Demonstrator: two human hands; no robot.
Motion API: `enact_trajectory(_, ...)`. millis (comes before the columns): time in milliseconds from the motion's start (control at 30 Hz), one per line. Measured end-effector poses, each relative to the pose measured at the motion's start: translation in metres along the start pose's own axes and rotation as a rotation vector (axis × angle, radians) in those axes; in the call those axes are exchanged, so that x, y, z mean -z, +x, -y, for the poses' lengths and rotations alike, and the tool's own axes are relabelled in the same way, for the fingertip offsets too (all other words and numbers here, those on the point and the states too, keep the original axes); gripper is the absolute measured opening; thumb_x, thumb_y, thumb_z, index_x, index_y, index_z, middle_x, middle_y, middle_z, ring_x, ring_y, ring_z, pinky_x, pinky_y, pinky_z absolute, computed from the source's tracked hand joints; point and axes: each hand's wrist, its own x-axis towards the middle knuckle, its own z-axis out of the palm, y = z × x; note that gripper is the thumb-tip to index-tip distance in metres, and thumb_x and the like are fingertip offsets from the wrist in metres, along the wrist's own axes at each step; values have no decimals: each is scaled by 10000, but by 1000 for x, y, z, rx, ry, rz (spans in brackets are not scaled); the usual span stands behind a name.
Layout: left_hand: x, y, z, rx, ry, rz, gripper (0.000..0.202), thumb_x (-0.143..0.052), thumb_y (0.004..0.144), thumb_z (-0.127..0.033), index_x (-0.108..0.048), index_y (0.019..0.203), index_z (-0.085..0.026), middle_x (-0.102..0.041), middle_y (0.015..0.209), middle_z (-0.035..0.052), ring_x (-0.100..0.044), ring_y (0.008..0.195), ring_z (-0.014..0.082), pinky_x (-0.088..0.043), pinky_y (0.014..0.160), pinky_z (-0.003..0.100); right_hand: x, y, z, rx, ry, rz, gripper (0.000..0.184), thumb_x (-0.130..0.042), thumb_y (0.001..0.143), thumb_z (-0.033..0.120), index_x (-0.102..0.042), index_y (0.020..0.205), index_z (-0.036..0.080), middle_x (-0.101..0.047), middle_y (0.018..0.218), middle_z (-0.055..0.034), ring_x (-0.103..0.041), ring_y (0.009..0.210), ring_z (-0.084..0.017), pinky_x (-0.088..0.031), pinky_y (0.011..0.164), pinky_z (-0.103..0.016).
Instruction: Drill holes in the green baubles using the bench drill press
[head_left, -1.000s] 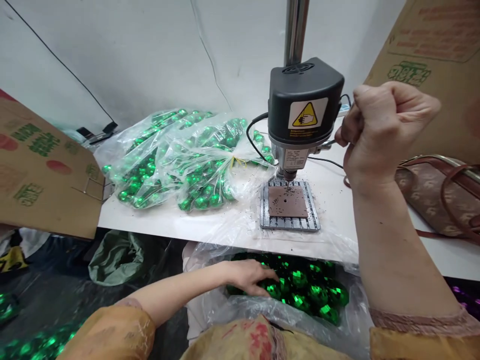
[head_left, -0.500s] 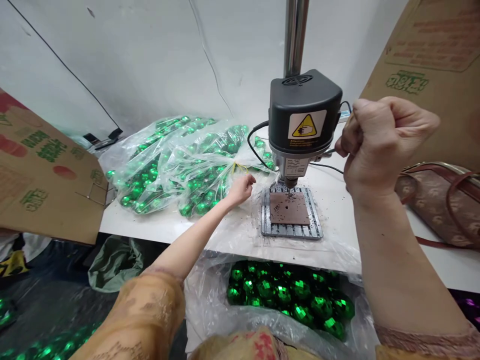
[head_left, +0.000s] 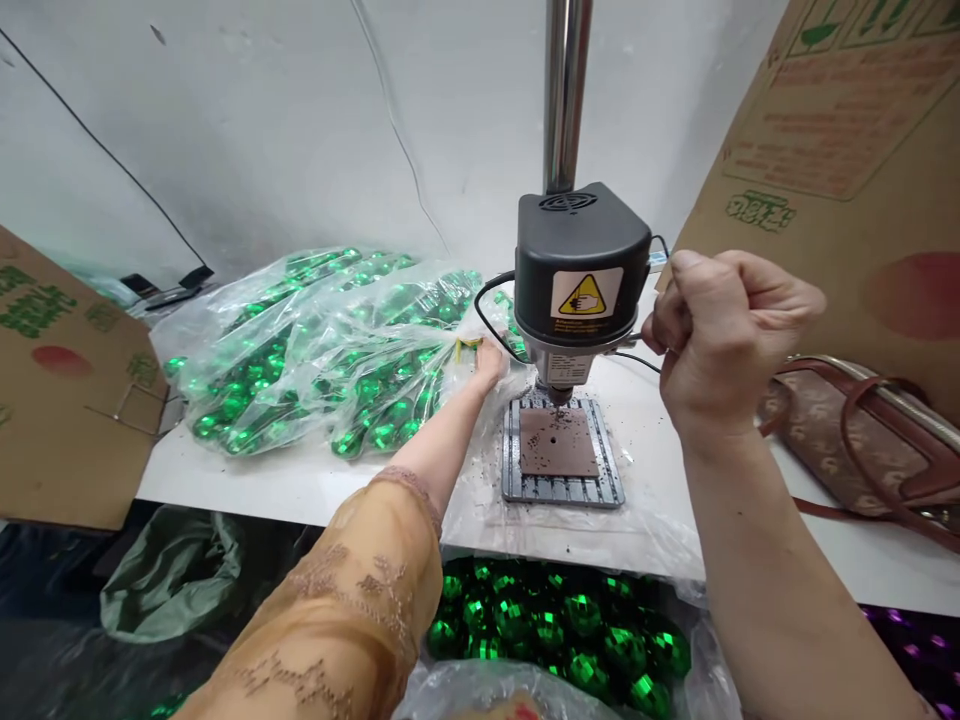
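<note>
Yellow tie (head_left: 459,348) on bag (head_left: 360,360), toward table (head_left: 292,478)'s back edge; left hand (head_left: 491,362) beside it, grip unclear; right hand (head_left: 731,335) clenches drill lever (head_left: 631,341).

Left arm: reaching well forward, forearm (head_left: 448,435) slanting up and rightward out of my loose sleeve (head_left: 352,580). My left hand (head_left: 489,362) is at full reach; finger curl too small to read. Right arm: bare forearm (head_left: 772,550) raised steeply from the lower right. My right hand (head_left: 739,325) is balled into a fist, fingers curled tightly. Hands well apart, right one nearer me.
</note>
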Motion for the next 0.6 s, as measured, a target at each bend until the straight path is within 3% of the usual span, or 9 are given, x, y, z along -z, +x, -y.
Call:
enact_trajectory(133, 11, -4, -5, 123, -41, 10, 347, -670, 811, -127, -651, 1157, -154, -599, 1378, 182, -485, 1402, 341, -382, 1171, 457, 0, -1, 2, -14, -11, -5, 420, -616, 755, 144, -360, 427, 199, -314, 362, 82, -286, 327, -39, -175, 324, -246)
enact_trajectory(267, 27, -19, -14, 213, -96, 48, 318, -772, 648, -107, -686, 950, -162, -691, 1149, 122, -599, 1240, 338, -492, 1049, 411, 1, -2, 3, -33, -52, -3, 412, -610, 771, 150, -378, 434, 195, -338, 373, 84, -309, 350, -41, -199, 342, -253)
enact_trajectory(333, 38, -30, -17, 269, -135, 62, 275, -778, 650, -141, -671, 903, -153, -702, 986, 96, -670, 1058, 303, -550, 925, 397, 1, -2, 3, -30, -41, -1, 413, -613, 765, 154, -376, 430, 197, -331, 369, 84, -302, 346, -42, -193, 338, -257)
enact_trajectory(433, 64, -52, -27, 334, -217, 69, 289, -733, 761, -271, -633, 1002, -147, -676, 837, 53, -691, 798, 214, -582, 721, 336, 1, -3, 3, -25, -23, -5, 419, -615, 768, 161, -373, 427, 200, -317, 366, 84, -286, 338, -42, -176, 335, -260)
enact_trajectory(533, 91, -84, -47, 329, -478, 54, 424, -718, 822, -432, -561, 1116, -170, -680, 871, 38, -691, 690, 162, -568, 621, 282, 0, -3, 2, -27, -12, -13, 422, -620, 774, 158, -375, 433, 203, -315, 370, 83, -274, 335, -42, -169, 333, -261)
enact_trajectory(600, 101, -108, -63, 294, -696, 104, 564, -793, 760, -516, -539, 1143, -189, -694, 929, 42, -698, 665, 154, -556, 590, 266, 0, -3, 1, -25, -11, -15, 423, -620, 780, 147, -378, 438, 205, -316, 373, 82, -270, 334, -43, -171, 333, -264)
